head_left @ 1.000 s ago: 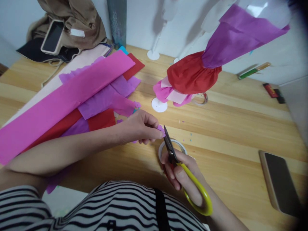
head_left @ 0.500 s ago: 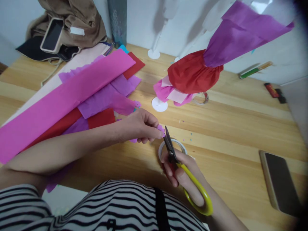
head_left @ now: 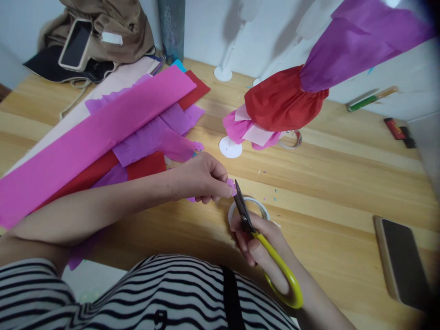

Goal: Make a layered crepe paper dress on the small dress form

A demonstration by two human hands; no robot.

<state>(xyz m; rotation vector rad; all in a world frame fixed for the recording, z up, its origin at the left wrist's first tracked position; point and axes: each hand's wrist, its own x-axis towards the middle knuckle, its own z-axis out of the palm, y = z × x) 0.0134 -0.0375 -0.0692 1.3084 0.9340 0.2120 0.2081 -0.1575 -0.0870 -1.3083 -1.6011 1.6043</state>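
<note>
Between the thumb and fingers of my left hand (head_left: 206,181) is a small purple paper piece (head_left: 231,187) with a scalloped edge. My right hand (head_left: 263,243) grips yellow-handled scissors (head_left: 275,256), its thumb through one loop. The dark blades point up and away from me, their tips beside the paper's right edge; whether they touch it I cannot tell. Below the blades, partly covered by my right hand, lies a roll of white tape (head_left: 264,208). Tiny paper scraps (head_left: 275,195) dot the wood to the right of the tips.
Pink crepe paper (head_left: 103,133) lies over purple and red sheets on the left. A red and purple paper dress form (head_left: 285,101) stands at the back on a white base (head_left: 230,147). A phone (head_left: 400,261), marker (head_left: 371,98), brown bag (head_left: 120,36) and another phone (head_left: 75,45) surround the work.
The camera view has shifted slightly, so the table items appear a little displaced. Both hands keep nearly the same pose, with the paper piece and scissors still held.
</note>
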